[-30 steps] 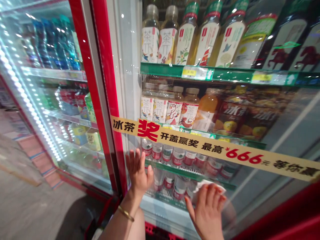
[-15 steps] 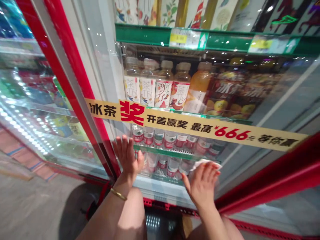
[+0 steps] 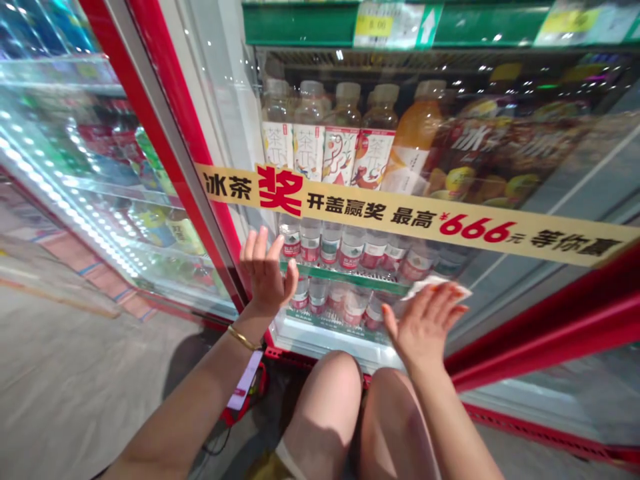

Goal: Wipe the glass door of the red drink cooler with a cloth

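Observation:
My left hand [image 3: 269, 275] is open, its fingers spread against the lower left of the glass door near the red frame [image 3: 200, 193]. A gold bangle [image 3: 244, 338] circles that wrist. Under my right hand [image 3: 425, 327] a white cloth [image 3: 463, 288], perhaps a tissue, is pressed to the glass at the lower right. The palm and fingers cover most of it. Above both hands a yellow strip with printed characters [image 3: 370, 212] runs across the door. Behind the glass, between my hands, small water bottles [image 3: 353, 248] stand on the low shelves.
Higher up, tea bottles [image 3: 341, 143] and an orange drink bottle [image 3: 417, 133] fill a shelf below a green price rail [image 3: 300, 25]. Another lit drinks cooler [image 3: 125, 167] stands on the left. My knees [image 3: 335, 387] are close to the door. A phone [image 3: 246, 380] is beside my left forearm.
The view has tilted down, so shelves and strip sit higher in the picture. Both knees and the phone now show. My hands stay in nearly the same places on the glass.

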`<action>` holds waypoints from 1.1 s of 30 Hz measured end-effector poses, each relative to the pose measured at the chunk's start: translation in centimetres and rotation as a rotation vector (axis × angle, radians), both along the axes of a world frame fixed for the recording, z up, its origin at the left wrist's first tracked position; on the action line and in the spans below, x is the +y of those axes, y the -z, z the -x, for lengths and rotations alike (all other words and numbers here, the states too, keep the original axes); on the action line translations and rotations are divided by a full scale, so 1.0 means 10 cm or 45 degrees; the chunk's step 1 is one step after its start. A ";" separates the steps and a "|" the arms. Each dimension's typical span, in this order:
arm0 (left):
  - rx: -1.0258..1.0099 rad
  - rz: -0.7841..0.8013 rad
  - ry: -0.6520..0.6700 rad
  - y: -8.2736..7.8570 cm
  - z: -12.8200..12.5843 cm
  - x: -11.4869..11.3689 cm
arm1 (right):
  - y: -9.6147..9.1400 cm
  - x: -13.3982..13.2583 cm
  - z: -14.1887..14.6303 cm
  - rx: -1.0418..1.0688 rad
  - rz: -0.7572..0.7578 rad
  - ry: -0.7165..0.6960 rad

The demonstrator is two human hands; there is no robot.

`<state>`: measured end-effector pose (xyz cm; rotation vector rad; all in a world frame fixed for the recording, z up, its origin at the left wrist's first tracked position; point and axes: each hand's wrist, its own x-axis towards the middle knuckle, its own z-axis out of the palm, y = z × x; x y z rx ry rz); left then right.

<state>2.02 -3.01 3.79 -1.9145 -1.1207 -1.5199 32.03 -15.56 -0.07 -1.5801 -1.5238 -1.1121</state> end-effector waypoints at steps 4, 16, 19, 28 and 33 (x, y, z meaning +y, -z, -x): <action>0.027 0.018 0.063 -0.12 -0.13 0.10 | -0.57 0.07 -0.35 0.437 -0.189 0.075; 0.118 -0.295 0.035 -0.24 -0.22 0.08 | -0.09 0.06 -0.34 0.313 -0.211 0.130; 0.116 -0.323 0.037 -0.28 -0.24 0.07 | -0.54 0.17 -0.21 0.464 -0.344 0.144; 0.107 -0.321 0.027 -0.05 -0.15 0.25 | 0.10 0.13 0.24 -0.084 -0.150 0.021; 0.087 -0.280 0.001 0.04 -0.14 0.28 | -0.57 0.14 -0.20 0.488 -0.339 0.192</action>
